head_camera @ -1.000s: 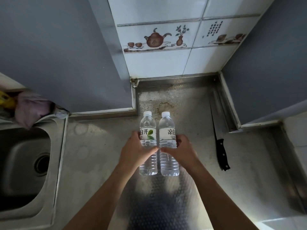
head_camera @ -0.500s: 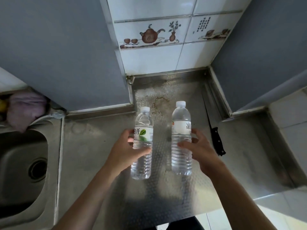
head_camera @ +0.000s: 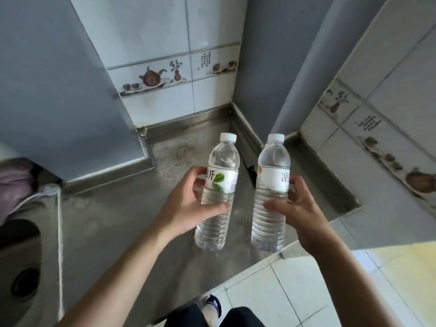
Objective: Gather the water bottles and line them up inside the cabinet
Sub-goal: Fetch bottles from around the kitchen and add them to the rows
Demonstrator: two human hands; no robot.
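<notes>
Gripping one upright bottle (head_camera: 218, 192) in the left hand (head_camera: 188, 208) and another (head_camera: 271, 194) in the right hand (head_camera: 297, 208), side by side above the steel counter (head_camera: 113, 220), no cabinet opening visible.

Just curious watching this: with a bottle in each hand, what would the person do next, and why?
Probably carry both toward the cabinet. The left hand grips one bottle, the right hand the other bottle, both upright; no open cabinet shows yet.

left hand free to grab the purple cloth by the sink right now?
Probably not: the left hand grips a water bottle, and the purple cloth lies far off to its left at the sink corner.
</notes>
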